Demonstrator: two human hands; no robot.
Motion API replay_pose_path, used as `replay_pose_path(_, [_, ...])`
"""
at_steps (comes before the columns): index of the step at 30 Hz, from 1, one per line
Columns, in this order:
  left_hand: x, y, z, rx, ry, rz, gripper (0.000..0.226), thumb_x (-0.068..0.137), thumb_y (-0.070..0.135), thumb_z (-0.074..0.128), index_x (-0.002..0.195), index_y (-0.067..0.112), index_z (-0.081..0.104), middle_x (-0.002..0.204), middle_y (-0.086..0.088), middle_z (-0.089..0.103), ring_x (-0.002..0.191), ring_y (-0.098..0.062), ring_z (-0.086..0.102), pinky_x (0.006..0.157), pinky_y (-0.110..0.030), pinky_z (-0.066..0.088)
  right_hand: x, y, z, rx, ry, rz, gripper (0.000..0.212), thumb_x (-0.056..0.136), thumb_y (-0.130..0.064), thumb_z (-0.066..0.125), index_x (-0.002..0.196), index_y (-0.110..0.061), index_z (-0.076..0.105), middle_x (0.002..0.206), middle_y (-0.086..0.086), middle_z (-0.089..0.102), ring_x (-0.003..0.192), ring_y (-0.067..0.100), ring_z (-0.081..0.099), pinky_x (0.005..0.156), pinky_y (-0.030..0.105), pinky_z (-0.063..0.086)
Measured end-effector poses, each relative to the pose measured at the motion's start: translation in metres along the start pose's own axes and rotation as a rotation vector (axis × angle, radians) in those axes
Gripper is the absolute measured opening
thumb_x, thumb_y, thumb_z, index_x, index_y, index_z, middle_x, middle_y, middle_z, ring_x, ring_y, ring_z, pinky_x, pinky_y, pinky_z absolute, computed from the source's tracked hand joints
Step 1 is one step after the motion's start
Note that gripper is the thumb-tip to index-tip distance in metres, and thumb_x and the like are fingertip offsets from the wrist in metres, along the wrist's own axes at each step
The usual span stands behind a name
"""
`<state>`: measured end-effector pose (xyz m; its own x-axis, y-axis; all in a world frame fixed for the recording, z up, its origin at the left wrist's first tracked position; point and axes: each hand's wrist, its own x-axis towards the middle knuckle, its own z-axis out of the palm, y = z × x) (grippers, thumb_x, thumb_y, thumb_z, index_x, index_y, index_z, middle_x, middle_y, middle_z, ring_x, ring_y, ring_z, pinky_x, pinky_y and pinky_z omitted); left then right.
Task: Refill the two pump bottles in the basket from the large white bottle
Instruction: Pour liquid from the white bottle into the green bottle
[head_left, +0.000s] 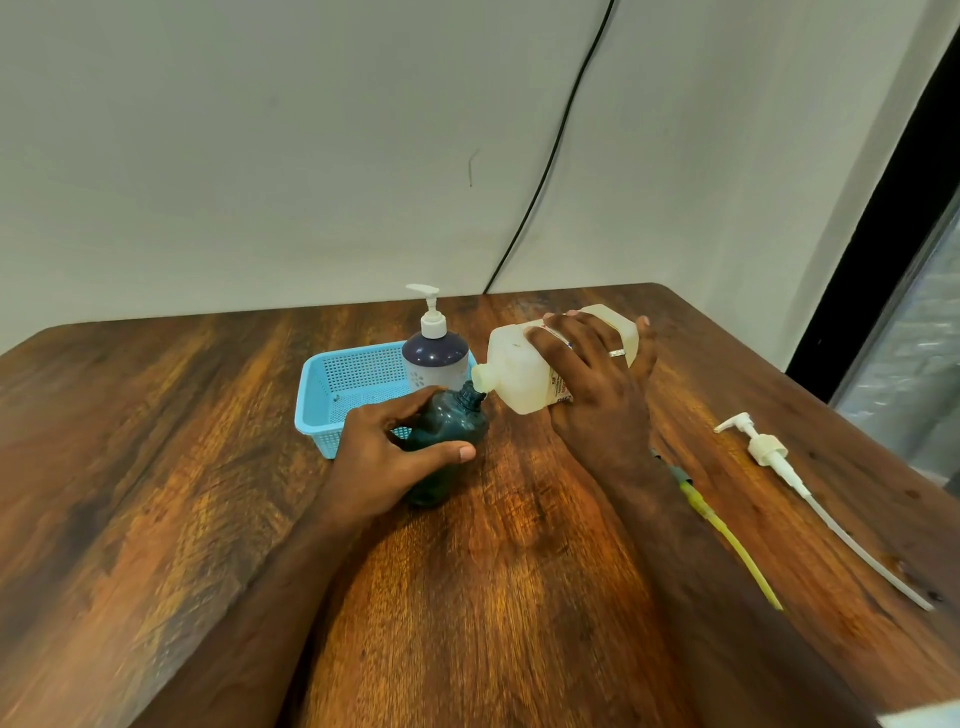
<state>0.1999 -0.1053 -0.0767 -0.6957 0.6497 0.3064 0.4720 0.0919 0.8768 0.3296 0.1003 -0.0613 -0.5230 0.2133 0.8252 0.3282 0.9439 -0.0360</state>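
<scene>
Pouring step. Left hand (387, 457) grips dark bottle (449, 431) on table (182, 467) before basket (337, 384). Right hand (597, 379) clasps tipped white bottle (519, 364), spout at neck. Next: steady tilt, then second pump bottle (435, 358).

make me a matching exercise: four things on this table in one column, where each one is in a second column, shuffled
Things:
1. large white bottle
2. dark open bottle
3. pump bottle with its pump on
4. loose pump

Places:
A. standing in the blue basket
B. lying on the table at the right
C. tipped over in the right hand
D. steadied on the table by the left hand

Pairs: 1-C, 2-D, 3-A, 4-B
</scene>
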Motion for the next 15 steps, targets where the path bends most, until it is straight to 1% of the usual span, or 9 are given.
replay_pose_path(4, [0.0002, -0.0003, -0.0005, 0.000, 0.002, 0.000, 0.075, 0.059, 0.052, 0.086, 0.128, 0.030, 0.066, 0.120, 0.017, 0.069, 0.115, -0.002, 0.060, 0.096, -0.032, 0.054, -0.0001, 0.0000, -0.0009, -0.001, 0.005, -0.003, 0.073, 0.074, -0.026, 0.083, 0.137, -0.032, 0.046, 0.142, 0.005, 0.055, 0.137, 0.030, 0.043, 0.116, 0.066, 0.008])
replay_pose_path(6, [-0.0001, 0.0004, -0.0005, 0.009, 0.002, 0.005, 0.076, 0.058, 0.053, 0.085, 0.128, 0.030, 0.066, 0.120, 0.017, 0.069, 0.114, -0.001, 0.060, 0.095, -0.030, 0.054, -0.0004, -0.0004, -0.0006, -0.002, 0.005, -0.004, 0.074, 0.074, -0.027, 0.083, 0.137, -0.032, 0.045, 0.142, 0.005, 0.055, 0.138, 0.029, 0.043, 0.116, 0.066, 0.007])
replay_pose_path(9, [-0.0002, 0.0016, -0.0005, 0.016, -0.002, 0.008, 0.073, 0.058, 0.053, 0.085, 0.125, 0.033, 0.066, 0.116, 0.021, 0.068, 0.111, 0.003, 0.059, 0.092, -0.024, 0.052, 0.0003, -0.0005, -0.0010, 0.012, 0.013, -0.002, 0.073, 0.074, -0.027, 0.083, 0.136, -0.031, 0.046, 0.142, 0.006, 0.055, 0.137, 0.031, 0.043, 0.116, 0.065, 0.006])
replay_pose_path(12, [0.0005, 0.0018, -0.0009, 0.026, -0.006, 0.016, 0.076, 0.059, 0.053, 0.084, 0.129, 0.029, 0.066, 0.120, 0.016, 0.069, 0.113, -0.002, 0.060, 0.092, -0.025, 0.053, 0.0003, -0.0008, -0.0018, 0.024, 0.013, 0.001, 0.070, 0.075, -0.027, 0.082, 0.136, -0.030, 0.049, 0.142, 0.006, 0.055, 0.137, 0.031, 0.043, 0.116, 0.064, 0.004])
replay_pose_path(15, [0.0011, 0.0012, -0.0009, 0.032, -0.010, 0.019, 0.079, 0.060, 0.054, 0.084, 0.132, 0.027, 0.065, 0.123, 0.013, 0.069, 0.115, -0.003, 0.060, 0.093, -0.026, 0.052, 0.0005, -0.0006, -0.0018, 0.030, 0.003, 0.002, 0.069, 0.076, -0.028, 0.081, 0.137, -0.030, 0.048, 0.143, 0.007, 0.054, 0.138, 0.032, 0.043, 0.116, 0.064, 0.003])
